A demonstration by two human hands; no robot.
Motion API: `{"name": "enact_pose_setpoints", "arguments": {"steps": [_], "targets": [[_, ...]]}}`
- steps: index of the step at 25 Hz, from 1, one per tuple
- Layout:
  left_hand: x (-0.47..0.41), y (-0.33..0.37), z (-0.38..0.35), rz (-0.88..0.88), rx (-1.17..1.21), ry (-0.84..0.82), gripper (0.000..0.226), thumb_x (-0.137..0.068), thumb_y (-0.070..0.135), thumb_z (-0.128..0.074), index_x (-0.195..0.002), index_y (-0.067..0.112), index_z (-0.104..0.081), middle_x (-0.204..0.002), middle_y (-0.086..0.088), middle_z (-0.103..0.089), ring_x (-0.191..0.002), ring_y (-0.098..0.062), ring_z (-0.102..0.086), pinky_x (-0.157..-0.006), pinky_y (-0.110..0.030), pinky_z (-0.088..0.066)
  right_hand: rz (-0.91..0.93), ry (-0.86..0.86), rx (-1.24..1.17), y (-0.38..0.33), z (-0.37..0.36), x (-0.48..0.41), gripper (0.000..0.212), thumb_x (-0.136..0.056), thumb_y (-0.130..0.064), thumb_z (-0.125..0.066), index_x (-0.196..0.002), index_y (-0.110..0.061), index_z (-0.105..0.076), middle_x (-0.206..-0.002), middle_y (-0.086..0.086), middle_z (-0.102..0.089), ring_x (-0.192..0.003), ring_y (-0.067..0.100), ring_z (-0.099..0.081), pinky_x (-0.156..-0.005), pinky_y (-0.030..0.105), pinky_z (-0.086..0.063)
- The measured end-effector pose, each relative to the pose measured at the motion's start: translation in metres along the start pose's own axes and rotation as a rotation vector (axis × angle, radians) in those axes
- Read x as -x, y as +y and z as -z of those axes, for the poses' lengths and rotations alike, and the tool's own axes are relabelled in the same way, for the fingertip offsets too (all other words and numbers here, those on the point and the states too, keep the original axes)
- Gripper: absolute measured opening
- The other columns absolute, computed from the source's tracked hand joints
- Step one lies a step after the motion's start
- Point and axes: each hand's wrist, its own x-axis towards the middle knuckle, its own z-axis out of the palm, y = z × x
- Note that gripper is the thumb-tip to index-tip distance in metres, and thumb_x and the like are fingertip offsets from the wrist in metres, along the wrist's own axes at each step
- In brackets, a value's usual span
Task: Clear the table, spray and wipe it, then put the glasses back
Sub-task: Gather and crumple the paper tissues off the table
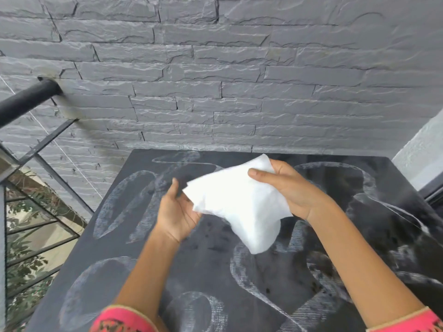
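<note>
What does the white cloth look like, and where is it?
The cloth is plain white, soft and thin-looking. It is bunched into a rough square with one corner hanging down. It is held up over the dark, streaky table and seems not to touch it. The right hand grips its upper right side, thumb on top. The left hand reaches under its left edge. No stains show on it.
</note>
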Motion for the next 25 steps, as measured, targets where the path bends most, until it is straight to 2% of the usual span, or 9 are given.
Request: {"name": "enact_pose_setpoints", "arguments": {"steps": [3, 7, 11, 13, 15, 17, 20, 21, 25], "targets": [[0.001, -0.058, 0.004, 0.158, 0.145, -0.063, 0.097, -0.080, 0.079, -0.032, -0.126, -0.004, -0.050, -0.117, -0.023, -0.065, -0.102, -0.036, -0.067, -0.083, -0.049, -0.057, 0.008, 0.036, -0.025, -0.006, 0.002, 0.003, 0.013, -0.087, -0.012, -0.057, -0.098, -0.008, -0.064, -0.083, 0.004, -0.073, -0.074, 0.016, -0.069, -0.061, 0.026, -0.055], [0.004, -0.060, -0.014, 0.175, 0.086, -0.226, 0.113, -0.060, 0.090, -0.043, -0.136, 0.005, -0.047, -0.136, -0.014, -0.055, -0.127, -0.029, -0.051, -0.111, -0.044, -0.035, 0.044, 0.088, -0.064, -0.006, 0.008, 0.012, 0.016, -0.088, -0.014, -0.057, -0.101, -0.009, -0.064, -0.089, 0.005, -0.072, -0.080, 0.018, -0.069, -0.066, 0.027, -0.056], [0.004, -0.036, -0.034, -0.044, -0.245, -0.264, 0.082, -0.072, 0.056, -0.068, -0.135, 0.007, -0.049, -0.130, -0.009, -0.061, -0.116, -0.020, -0.061, -0.093, -0.035, -0.051, 0.084, 0.144, -0.129, -0.003, 0.014, 0.022, 0.021, -0.082, -0.019, -0.059, -0.101, -0.013, -0.065, -0.089, 0.002, -0.073, -0.081, 0.017, -0.069, -0.066, 0.027, -0.056], [0.004, -0.031, -0.040, -0.071, -0.450, -0.125, 0.073, -0.075, 0.023, -0.077, -0.136, 0.000, -0.044, -0.118, -0.010, -0.067, -0.098, -0.018, -0.069, -0.079, -0.032, -0.059, 0.097, 0.183, -0.122, -0.001, 0.018, 0.026, 0.019, -0.085, -0.016, -0.058, -0.104, -0.014, -0.063, -0.090, 0.000, -0.073, -0.081, 0.016, -0.070, -0.064, 0.026, -0.055], [0.009, -0.025, -0.047, -0.084, -0.521, 0.038, 0.083, -0.078, 0.004, -0.070, -0.147, 0.004, -0.022, -0.123, -0.011, -0.063, -0.083, -0.018, -0.071, -0.064, -0.029, -0.060, 0.099, 0.269, -0.002, 0.004, 0.025, 0.027, 0.019, -0.088, -0.010, -0.059, -0.107, -0.011, -0.061, -0.092, 0.002, -0.073, -0.085, 0.018, -0.069, -0.066, 0.029, -0.055], [0.010, -0.015, -0.049, -0.182, -0.529, 0.162, 0.092, -0.076, 0.000, -0.071, -0.150, 0.018, -0.019, -0.132, -0.011, -0.055, -0.084, -0.020, -0.069, -0.062, -0.030, -0.060, 0.075, 0.401, 0.178, 0.010, 0.029, 0.029, 0.026, -0.084, -0.007, -0.065, -0.109, -0.007, -0.055, -0.094, 0.008, -0.071, -0.086, 0.023, -0.069, -0.069, 0.031, -0.055], [0.018, -0.002, -0.053, -0.316, -0.885, 0.107, 0.062, -0.065, 0.012, -0.082, -0.120, 0.030, -0.060, -0.131, -0.009, -0.058, -0.110, -0.026, -0.062, -0.094, -0.040, -0.052, 0.055, 0.515, 0.263, 0.019, 0.027, 0.034, 0.056, -0.075, -0.003, -0.074, -0.118, -0.015, -0.040, -0.090, 0.003, -0.067, -0.074, 0.009, -0.066, -0.059, 0.017, -0.052], [0.023, 0.000, -0.055, -0.346, -1.045, 0.080, 0.050, -0.065, 0.013, -0.083, -0.108, 0.031, -0.066, -0.127, -0.005, -0.061, -0.110, -0.023, -0.061, -0.097, -0.037, -0.050, 0.073, 0.496, 0.280, 0.022, 0.025, 0.037, 0.067, -0.072, -0.002, -0.077, -0.122, -0.022, -0.037, -0.091, 0.002, -0.067, -0.075, 0.007, -0.067, -0.061, 0.016, -0.052], [0.043, 0.003, -0.064, -0.633, -1.521, 0.200, 0.035, -0.073, 0.013, -0.080, -0.103, 0.027, -0.070, -0.096, 0.011, -0.062, -0.083, -0.010, -0.053, -0.062, 0.000, -0.038, 0.109, 0.450, 0.544, 0.032, 0.018, 0.041, 0.084, -0.054, -0.011, -0.088, -0.125, -0.032, -0.049, -0.108, 0.002, -0.064, -0.097, 0.020, -0.062, -0.081, 0.034, -0.052]]}}
